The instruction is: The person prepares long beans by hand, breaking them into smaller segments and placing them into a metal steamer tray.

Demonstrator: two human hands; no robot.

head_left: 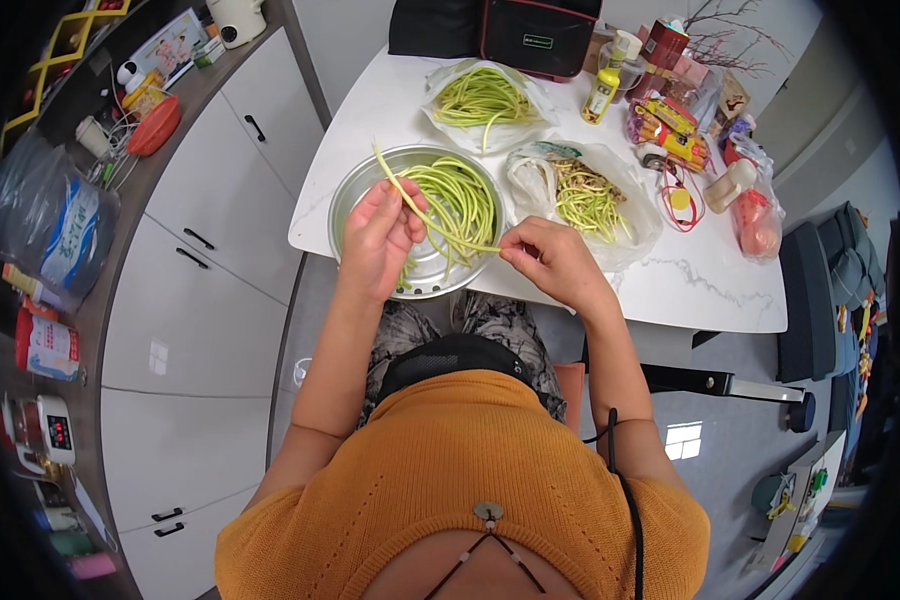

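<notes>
One long green garlic scape [434, 226] is stretched between my two hands over a round metal basin [354, 184]. My left hand [380, 238] pinches it near the basin's left side, its pale tip poking up past the fingers. The other end is gripped between thumb and fingers of my right hand [554, 262], at the basin's right rim. More garlic scapes [462, 200] lie curled inside the basin, which has holes in its bottom. Right of it, an open plastic bag [642, 238] holds short green pieces with brownish tips [592, 200].
Behind the basin, another plastic bag [438, 76] holds long scapes. A yellow bottle [600, 92], snack packages [670, 130] and a red cord [692, 190] occupy the white table [715, 285]'s right side. A cabinet [205, 310] with a cluttered top stands left.
</notes>
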